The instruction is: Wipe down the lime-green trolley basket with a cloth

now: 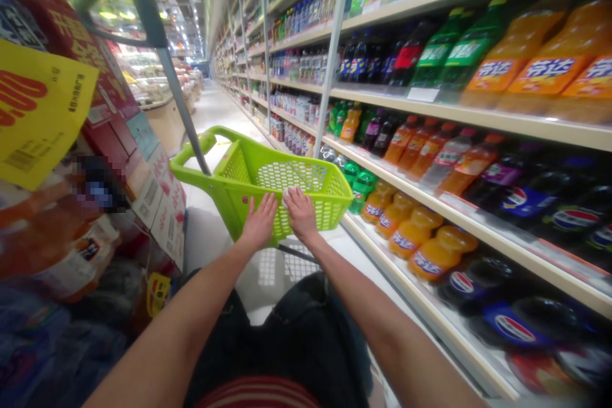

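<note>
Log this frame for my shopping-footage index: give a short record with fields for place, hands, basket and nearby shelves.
place: supermarket drinks aisle
left hand: flat, fingers spread, on the near rim of the lime-green plastic mesh basket
right hand: flat on the same rim, beside the left hand
basket contents: none visible
right shelves: orange soda bottles, dark cola bottles
left side: yellow paper sign

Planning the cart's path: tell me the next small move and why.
Probably a gentle push straight ahead: both the left hand and right hand lie flat on the near rim of the green basket cart, and the aisle floor ahead looks open.
</note>
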Demonstrator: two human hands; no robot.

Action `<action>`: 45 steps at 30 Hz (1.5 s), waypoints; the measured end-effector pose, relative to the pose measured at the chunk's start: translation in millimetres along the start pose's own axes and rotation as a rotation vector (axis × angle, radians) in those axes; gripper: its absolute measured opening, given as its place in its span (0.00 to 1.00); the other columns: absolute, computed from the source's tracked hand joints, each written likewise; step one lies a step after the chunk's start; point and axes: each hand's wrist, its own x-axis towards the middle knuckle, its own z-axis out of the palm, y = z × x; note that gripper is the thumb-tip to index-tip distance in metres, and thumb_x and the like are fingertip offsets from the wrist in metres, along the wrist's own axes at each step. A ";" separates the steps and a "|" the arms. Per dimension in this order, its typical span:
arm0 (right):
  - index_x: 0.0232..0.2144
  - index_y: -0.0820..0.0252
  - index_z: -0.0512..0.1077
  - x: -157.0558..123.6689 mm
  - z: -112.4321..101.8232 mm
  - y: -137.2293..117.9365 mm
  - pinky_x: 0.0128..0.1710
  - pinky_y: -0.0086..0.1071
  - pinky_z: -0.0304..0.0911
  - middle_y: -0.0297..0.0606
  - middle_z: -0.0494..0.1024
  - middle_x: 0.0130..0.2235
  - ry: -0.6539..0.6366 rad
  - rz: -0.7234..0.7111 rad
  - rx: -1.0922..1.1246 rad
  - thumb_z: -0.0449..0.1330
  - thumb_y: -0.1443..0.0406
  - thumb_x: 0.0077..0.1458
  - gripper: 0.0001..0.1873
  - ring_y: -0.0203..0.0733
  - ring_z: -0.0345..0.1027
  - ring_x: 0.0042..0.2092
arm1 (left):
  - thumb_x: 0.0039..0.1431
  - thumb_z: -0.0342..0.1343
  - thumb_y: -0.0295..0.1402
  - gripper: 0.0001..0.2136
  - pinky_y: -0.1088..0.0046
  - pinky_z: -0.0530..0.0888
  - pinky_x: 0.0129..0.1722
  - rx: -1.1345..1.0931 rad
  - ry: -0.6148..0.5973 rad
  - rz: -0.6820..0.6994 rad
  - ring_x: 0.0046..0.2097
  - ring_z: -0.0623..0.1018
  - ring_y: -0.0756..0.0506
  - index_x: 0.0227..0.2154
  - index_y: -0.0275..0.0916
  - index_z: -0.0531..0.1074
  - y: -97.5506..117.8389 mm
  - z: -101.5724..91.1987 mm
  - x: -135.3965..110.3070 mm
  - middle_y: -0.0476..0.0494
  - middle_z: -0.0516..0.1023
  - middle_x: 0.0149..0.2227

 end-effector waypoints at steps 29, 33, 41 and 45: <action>0.51 0.59 0.67 -19.5 27.6 -55.2 0.57 0.48 0.49 0.44 0.66 0.56 -0.202 -0.173 0.039 0.46 0.73 0.57 0.21 0.46 0.49 0.61 | 0.51 0.39 0.21 0.29 0.48 0.45 0.61 0.000 -0.014 -0.103 0.65 0.47 0.43 0.59 0.31 0.52 -44.5 -0.2 -54.5 0.38 0.46 0.65; 0.54 0.56 0.63 30.0 13.3 -88.4 0.60 0.47 0.42 0.41 0.61 0.59 -0.020 -0.180 0.060 0.44 0.70 0.60 0.21 0.42 0.42 0.64 | 0.51 0.39 0.22 0.30 0.48 0.42 0.61 0.017 0.046 -0.173 0.65 0.46 0.43 0.60 0.30 0.49 -61.0 -8.5 -57.6 0.39 0.46 0.65; 0.51 0.58 0.67 6.0 49.4 -81.1 0.57 0.50 0.48 0.45 0.63 0.58 -0.233 -0.197 0.000 0.47 0.74 0.57 0.21 0.47 0.47 0.62 | 0.52 0.39 0.23 0.28 0.48 0.44 0.61 0.011 0.030 -0.180 0.65 0.47 0.42 0.59 0.30 0.51 -67.3 -6.2 -68.9 0.37 0.48 0.64; 0.49 0.59 0.68 -11.0 52.8 -82.0 0.55 0.50 0.52 0.47 0.66 0.56 -0.328 -0.211 -0.001 0.47 0.72 0.57 0.19 0.48 0.51 0.61 | 0.52 0.39 0.23 0.28 0.50 0.44 0.61 -0.009 0.021 -0.188 0.65 0.48 0.44 0.59 0.33 0.53 -67.9 7.5 -77.2 0.38 0.49 0.64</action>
